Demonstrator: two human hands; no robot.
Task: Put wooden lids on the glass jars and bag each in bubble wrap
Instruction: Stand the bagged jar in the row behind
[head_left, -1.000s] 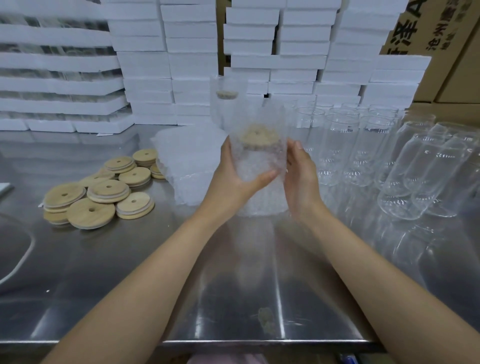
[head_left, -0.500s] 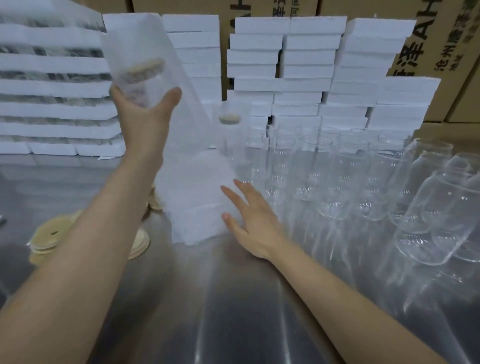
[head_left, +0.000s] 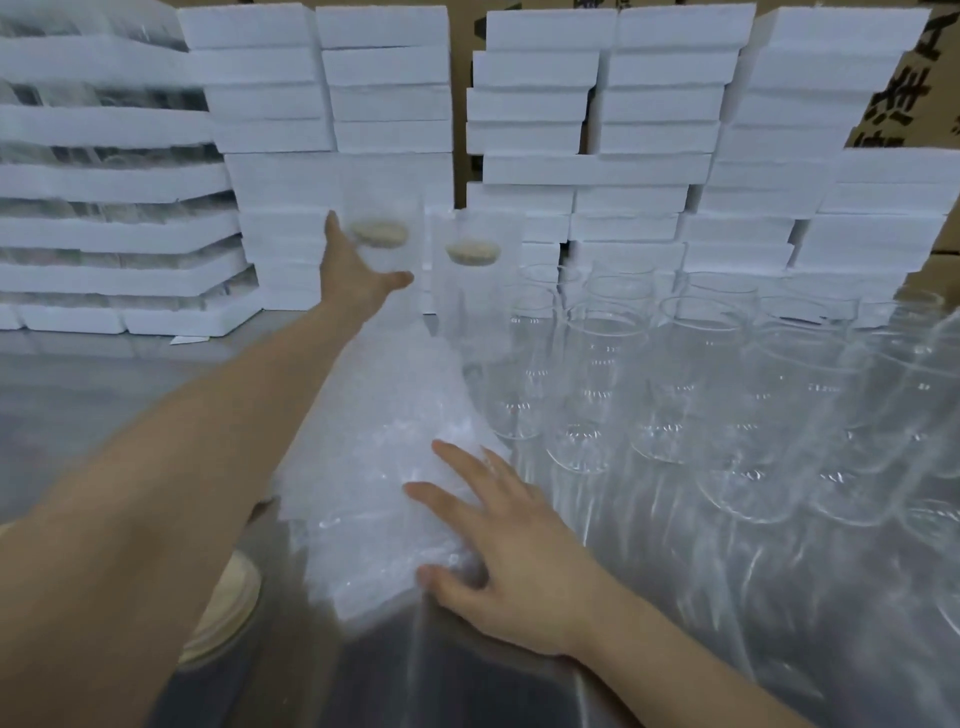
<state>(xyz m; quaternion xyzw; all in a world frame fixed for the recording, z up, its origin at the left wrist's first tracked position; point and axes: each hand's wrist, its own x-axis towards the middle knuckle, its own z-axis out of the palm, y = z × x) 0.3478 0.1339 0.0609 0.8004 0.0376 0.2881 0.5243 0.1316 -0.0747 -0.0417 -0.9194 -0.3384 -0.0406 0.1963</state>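
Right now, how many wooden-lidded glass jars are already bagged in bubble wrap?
2. One held jar in the left hand; one standing jar just right of it. More may be hidden.

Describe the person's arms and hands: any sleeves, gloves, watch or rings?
The left forearm and right forearm are bare to the frame edge, so no sleeves show. The left hand and right hand wear no gloves. No watch, bracelet or ring shows; the left hand is too blurred to rule out a ring.
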